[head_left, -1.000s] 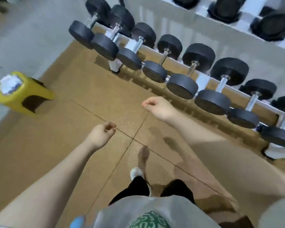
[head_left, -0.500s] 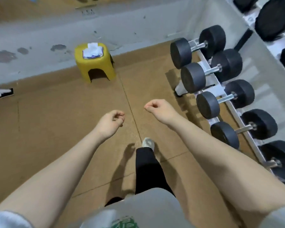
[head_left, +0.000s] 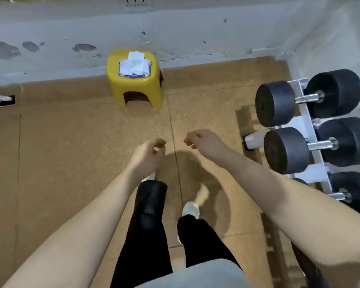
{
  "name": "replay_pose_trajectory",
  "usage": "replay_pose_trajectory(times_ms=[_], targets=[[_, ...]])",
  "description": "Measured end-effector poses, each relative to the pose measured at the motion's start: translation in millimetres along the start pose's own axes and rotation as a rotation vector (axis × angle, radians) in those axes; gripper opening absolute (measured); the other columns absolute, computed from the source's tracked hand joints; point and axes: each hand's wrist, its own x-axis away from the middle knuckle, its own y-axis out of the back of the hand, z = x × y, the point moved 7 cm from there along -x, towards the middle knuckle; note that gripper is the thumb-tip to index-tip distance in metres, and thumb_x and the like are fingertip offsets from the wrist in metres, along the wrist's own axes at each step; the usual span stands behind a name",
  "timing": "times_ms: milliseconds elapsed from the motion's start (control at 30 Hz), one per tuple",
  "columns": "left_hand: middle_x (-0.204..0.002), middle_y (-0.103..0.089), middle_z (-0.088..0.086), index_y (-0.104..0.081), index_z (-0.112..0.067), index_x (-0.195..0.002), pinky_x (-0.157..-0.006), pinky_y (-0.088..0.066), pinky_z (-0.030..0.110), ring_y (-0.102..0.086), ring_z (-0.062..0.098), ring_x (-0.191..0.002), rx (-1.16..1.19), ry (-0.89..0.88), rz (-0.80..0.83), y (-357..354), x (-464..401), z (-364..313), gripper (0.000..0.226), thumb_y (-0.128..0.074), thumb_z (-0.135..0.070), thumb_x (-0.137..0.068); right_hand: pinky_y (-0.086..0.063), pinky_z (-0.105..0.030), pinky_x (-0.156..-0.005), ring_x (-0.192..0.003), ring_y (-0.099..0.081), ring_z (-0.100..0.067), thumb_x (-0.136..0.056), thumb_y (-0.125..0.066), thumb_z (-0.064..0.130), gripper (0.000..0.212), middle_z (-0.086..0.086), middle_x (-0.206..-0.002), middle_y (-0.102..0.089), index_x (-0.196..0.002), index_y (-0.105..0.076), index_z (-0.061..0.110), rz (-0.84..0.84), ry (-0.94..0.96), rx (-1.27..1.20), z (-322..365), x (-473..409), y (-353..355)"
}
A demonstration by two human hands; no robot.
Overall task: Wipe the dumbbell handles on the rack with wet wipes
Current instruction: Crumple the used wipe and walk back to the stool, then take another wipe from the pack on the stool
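Both the left hand (head_left: 149,154) and right hand (head_left: 202,141) hang loosely curled, holding nothing. The wet wipes (head_left: 134,66) look soft and light; pinch the top sheet.

Head view: high, looking steeply down, wide-angle.

One yellow stool (head_left: 134,88) on the cork floor, carrying one pack of wet wipes (head_left: 134,67). One white rack (head_left: 312,129) at the right, with three dumbbells clearly seen: the top dumbbell (head_left: 308,98), the middle dumbbell (head_left: 318,146) and the lower dumbbell (head_left: 349,194), the last cut off by the frame edge; a further dark shape at the far right edge too small to count. Two bare hands, the left hand (head_left: 148,156) and the right hand (head_left: 204,142), both empty. Two white shoes (head_left: 190,208), one mostly hidden. Three dark patches on the grey wall (head_left: 84,47).
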Motion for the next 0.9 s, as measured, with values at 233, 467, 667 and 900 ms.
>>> replay_pose_trajectory(times_ms=[233, 467, 667, 900], targets=[[-0.089, -0.063, 0.001, -0.061, -0.009, -0.110, -0.060, -0.035, 0.025, -0.052, 0.013, -0.073, -0.124, -0.222, -0.165, 75, -127, 8, 0.024, -0.043, -0.018, -0.097, -0.038, -0.026, -0.062, -0.060, -0.049, -0.012, -0.102, -0.026, 0.035, 0.043, -0.001, -0.069, -0.056, -0.086, -0.056, 0.008, -0.108, 0.004, -0.046, 49, -133, 3], [-0.094, -0.060, -0.003, -0.063, -0.014, -0.105, -0.064, -0.033, 0.027, -0.048, 0.012, -0.074, -0.147, -0.198, -0.132, 159, -269, 60, 0.019, -0.047, -0.016, -0.094, -0.038, -0.041, -0.071, -0.075, -0.052, -0.033, -0.099, -0.041, 0.022, 0.035, -0.020, -0.077, -0.060, -0.077, -0.054, -0.002, -0.185, 0.126, 0.223, 136, -284, 1], [-0.091, -0.062, -0.001, -0.063, -0.013, -0.102, -0.060, -0.037, 0.015, -0.054, 0.014, -0.071, -0.087, -0.101, -0.114, 169, -401, 122, 0.015, -0.052, -0.014, -0.092, -0.041, -0.037, -0.063, -0.071, -0.055, -0.028, -0.098, -0.039, 0.025, 0.035, -0.012, -0.075, -0.062, -0.079, -0.055, 0.001, -0.213, 0.226, 0.411, 151, -428, -14], [-0.101, -0.059, -0.001, -0.058, -0.012, -0.112, -0.065, -0.034, 0.016, -0.052, 0.011, -0.083, -0.032, -0.120, -0.231, 142, -544, 191, 0.024, -0.059, -0.017, -0.089, -0.039, -0.030, -0.068, -0.098, -0.054, -0.022, -0.094, -0.048, 0.024, 0.025, -0.005, -0.115, -0.055, -0.116, -0.057, 0.014, -0.221, 0.424, 0.611, 138, -583, -43]])
